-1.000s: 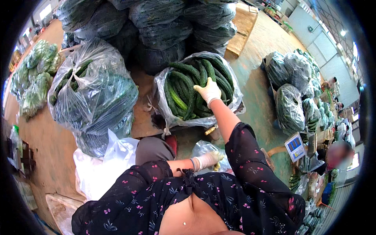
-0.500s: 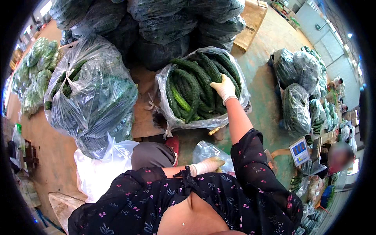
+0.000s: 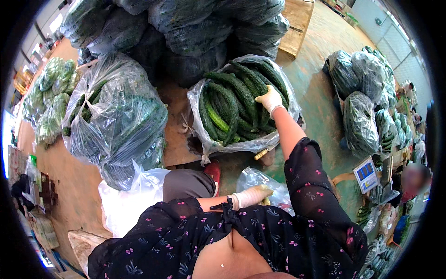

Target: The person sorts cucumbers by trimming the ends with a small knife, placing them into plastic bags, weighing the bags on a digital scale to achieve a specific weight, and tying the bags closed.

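Observation:
A bin lined with a clear plastic bag [image 3: 207, 149] holds many long, dark green cucumbers [image 3: 243, 95], one of them lighter green. My right hand [image 3: 270, 100], in a pale glove, reaches in at the bin's right side, its fingers closed round a cucumber lying among the others. Close to my body is my left hand [image 3: 254, 196], also gloved, its fingers curled together. It lies against a loose clear plastic bag [image 3: 272, 186]; whatever is in its grasp is hidden. A short yellowish piece [image 3: 261, 154] sticks out below the bin's near rim.
A big tied bag of cucumbers [image 3: 123, 116] stands left of the bin, and dark filled bags [image 3: 195, 37] are stacked behind. White plastic bags [image 3: 130, 200] lie by my left knee. On the right are a scale display [image 3: 365, 175] and more filled bags [image 3: 360, 116].
The whole view has shifted slightly, so most things appear a little further right. My right hand keeps its place on the cucumbers, and my left hand stays by the loose bag.

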{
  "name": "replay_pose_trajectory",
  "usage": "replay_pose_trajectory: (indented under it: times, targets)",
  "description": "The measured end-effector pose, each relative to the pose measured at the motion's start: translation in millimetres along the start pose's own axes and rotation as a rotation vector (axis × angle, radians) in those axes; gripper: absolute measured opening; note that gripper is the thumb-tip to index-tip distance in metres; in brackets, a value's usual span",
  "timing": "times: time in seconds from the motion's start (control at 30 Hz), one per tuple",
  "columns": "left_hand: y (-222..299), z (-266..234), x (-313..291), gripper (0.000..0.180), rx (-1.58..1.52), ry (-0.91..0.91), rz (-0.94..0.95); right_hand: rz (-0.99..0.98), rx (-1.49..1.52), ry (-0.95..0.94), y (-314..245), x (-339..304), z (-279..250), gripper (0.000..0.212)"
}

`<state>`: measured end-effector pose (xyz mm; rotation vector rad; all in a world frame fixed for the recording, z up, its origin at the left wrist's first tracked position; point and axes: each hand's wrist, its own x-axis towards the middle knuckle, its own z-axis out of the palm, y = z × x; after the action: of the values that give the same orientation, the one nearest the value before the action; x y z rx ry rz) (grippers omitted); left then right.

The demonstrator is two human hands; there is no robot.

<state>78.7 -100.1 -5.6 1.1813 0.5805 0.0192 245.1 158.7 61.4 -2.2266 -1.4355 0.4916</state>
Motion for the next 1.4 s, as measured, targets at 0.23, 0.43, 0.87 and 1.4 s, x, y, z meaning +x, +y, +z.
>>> replay_pose_trajectory:
  times: [0.23,0.43,0.87,1.4]
  targets:
    - [42.3,-9.0,-25.4,0.034,-0.476,-0.051,-0.116,-0.041,1.190,-0.274,60.4,-53.0,-56.5,0.048]
    - [78.8,-19.2,-39.1,0.041,-0.742,-0.095,-0.108,-0.247,1.592,-0.166,95.9,-194.0,-122.5,0.069]
    - [124.0,-32.3,-103.9,0.045,-1.187,-0.487,0.202,-0.209,1.086,-0.523,118.5,-309.6,-25.1,0.059]
    - [82.4,-25.1,-65.8,0.049,-0.594,-0.196,-0.064,-0.110,-0.025,-0.806,174.9,-271.9,-91.6,0.051]
